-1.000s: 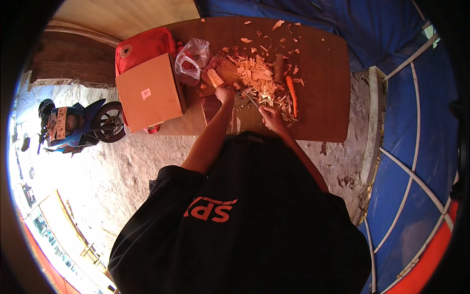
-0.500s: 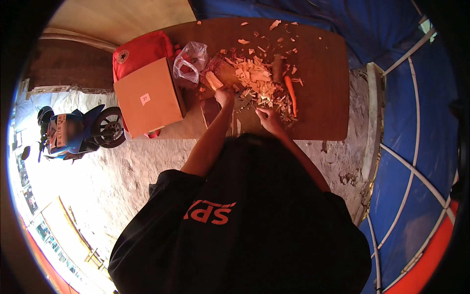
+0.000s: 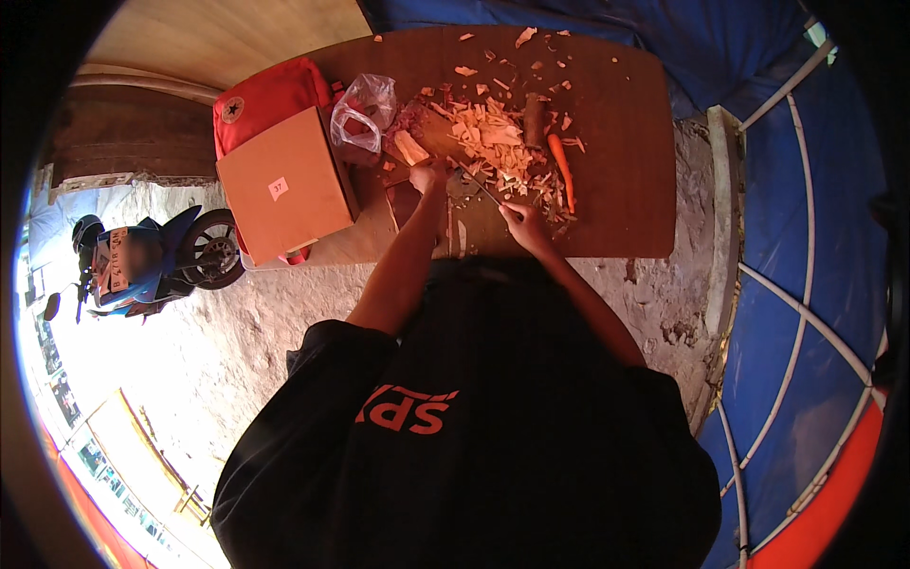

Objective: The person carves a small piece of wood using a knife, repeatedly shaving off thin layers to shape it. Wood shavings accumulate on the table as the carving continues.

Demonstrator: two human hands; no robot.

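My left hand [image 3: 428,177] is closed round the lower end of a pale block [image 3: 410,148], probably wood, near the table's middle. My right hand [image 3: 524,226], closed as well, grips a slim knife [image 3: 485,189] whose blade slants up and left toward the left hand. Between and beyond the hands lies a heap of pale shavings [image 3: 498,133]. At the heap's right are a short brown cylinder [image 3: 534,121] and a long, tapered orange thing [image 3: 561,173] that I cannot identify. The fingers of both hands are small and partly hidden.
A cardboard box [image 3: 284,190] and a red bag [image 3: 275,100] occupy the left of the brown table [image 3: 626,161]. Next to them sits a clear plastic bag [image 3: 365,119]. A motorcycle [image 3: 156,251] is parked at left; a blue tarp [image 3: 787,209] hangs at right.
The knife has swung out from my right hand, and more of its blade shows, pointing up and left. My left hand has shifted slightly, still on the pale block.
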